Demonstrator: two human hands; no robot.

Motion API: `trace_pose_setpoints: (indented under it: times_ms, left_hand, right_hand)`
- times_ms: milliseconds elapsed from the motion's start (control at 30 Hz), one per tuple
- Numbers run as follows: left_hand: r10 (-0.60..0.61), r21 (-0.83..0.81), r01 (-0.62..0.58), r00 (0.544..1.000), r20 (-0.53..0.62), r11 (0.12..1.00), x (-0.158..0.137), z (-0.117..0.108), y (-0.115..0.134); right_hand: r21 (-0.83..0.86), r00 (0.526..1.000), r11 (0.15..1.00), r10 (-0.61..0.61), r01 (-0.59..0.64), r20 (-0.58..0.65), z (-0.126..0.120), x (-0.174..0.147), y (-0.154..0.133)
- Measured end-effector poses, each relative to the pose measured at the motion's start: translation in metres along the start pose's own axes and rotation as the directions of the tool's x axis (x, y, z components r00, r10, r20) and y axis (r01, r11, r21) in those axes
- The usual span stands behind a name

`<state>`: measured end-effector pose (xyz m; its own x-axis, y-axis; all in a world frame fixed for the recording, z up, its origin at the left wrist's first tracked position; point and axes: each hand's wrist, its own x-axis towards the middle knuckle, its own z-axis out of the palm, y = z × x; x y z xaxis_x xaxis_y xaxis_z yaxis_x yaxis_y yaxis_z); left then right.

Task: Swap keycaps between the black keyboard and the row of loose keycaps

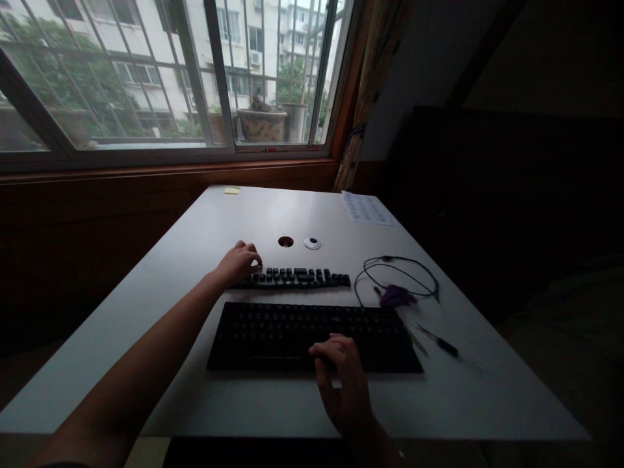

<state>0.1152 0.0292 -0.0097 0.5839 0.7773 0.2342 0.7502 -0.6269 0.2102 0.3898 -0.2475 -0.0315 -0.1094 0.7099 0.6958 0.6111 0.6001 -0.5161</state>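
Note:
A black keyboard (273, 328) lies across the white table in front of me. Behind it stretches a row of loose black keycaps (305, 276), set out in several lines. My left hand (238, 263) reaches over to the left end of these keycaps, thumb and forefinger pinched on a small dark keycap (260, 266), mostly hidden by the fingertips. Over the lower right part of the keyboard is my right hand (341, 374), its fingers bent loosely and apart, with nothing seen in them. Whether its fingertips touch the keys I cannot tell.
Right of the keyboard lie a coiled black cable (433, 279), a purple cloth (397, 296) and a slim tool with a black grip (446, 346). Further back are a round hole (285, 242), its white cover (312, 243), a printed sheet (368, 209) and yellow notes (231, 191).

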Motion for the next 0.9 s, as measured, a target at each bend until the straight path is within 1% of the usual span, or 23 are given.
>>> trace_pose_setpoints:
  times_ms: [133,233,333,433,500,533,600,633,700,800,833,900]
  left_hand:
    - [-0.013,-0.029,0.012,1.000,-0.026,0.999,-0.003,-0.004,0.002]
    - [-0.021,-0.071,0.016,0.998,-0.066,0.997,-0.007,-0.010,0.008]
    - [-0.019,-0.135,0.004,0.994,-0.107,0.991,-0.017,-0.019,0.025]
    - [-0.013,-0.255,-0.021,0.991,-0.130,0.967,-0.036,-0.030,0.055]
    - [-0.039,-0.526,-0.069,0.981,-0.191,0.848,-0.053,-0.038,0.079]
    - [-0.042,-0.624,-0.105,0.975,-0.217,0.775,-0.061,-0.041,0.092]
    - [-0.042,-0.757,-0.137,0.976,-0.212,0.639,-0.076,-0.047,0.114]
    - [-0.058,-0.797,-0.144,0.974,-0.219,0.587,-0.082,-0.049,0.124]
    - [-0.113,-0.827,-0.144,0.964,-0.242,0.544,-0.092,-0.050,0.138]
    - [-0.169,-0.842,-0.161,0.944,-0.284,0.515,-0.099,-0.049,0.149]
    - [-0.171,-0.838,-0.172,0.939,-0.298,0.518,-0.101,-0.049,0.151]
    - [-0.154,-0.813,-0.194,0.933,-0.327,0.549,-0.102,-0.049,0.153]
  right_hand:
    - [0.003,1.000,1.000,0.005,-0.005,-0.019,0.000,0.000,-0.001]
    - [0.005,0.999,1.000,0.019,-0.019,-0.040,-0.002,0.003,-0.003]
    - [-0.005,0.998,1.000,0.026,-0.026,-0.058,-0.003,0.005,-0.004]
    - [-0.016,0.997,0.999,0.029,-0.030,-0.069,-0.002,0.005,-0.005]
    - [-0.018,0.997,0.999,0.031,-0.032,-0.065,-0.002,0.005,-0.004]
    - [-0.018,0.998,0.999,0.031,-0.032,-0.062,-0.002,0.004,-0.004]
    - [-0.013,0.998,0.999,0.029,-0.030,-0.059,-0.002,0.004,-0.003]
    - [-0.009,0.998,1.000,0.028,-0.028,-0.056,-0.002,0.003,-0.002]
    - [-0.001,0.999,1.000,0.027,-0.027,-0.048,-0.002,0.003,-0.002]
    - [0.010,0.999,1.000,0.020,-0.020,-0.045,-0.002,0.004,-0.003]
    - [0.012,0.999,1.000,0.018,-0.018,-0.048,-0.003,0.004,-0.003]
    - [0.017,0.998,1.000,0.017,-0.016,-0.054,-0.003,0.005,-0.004]
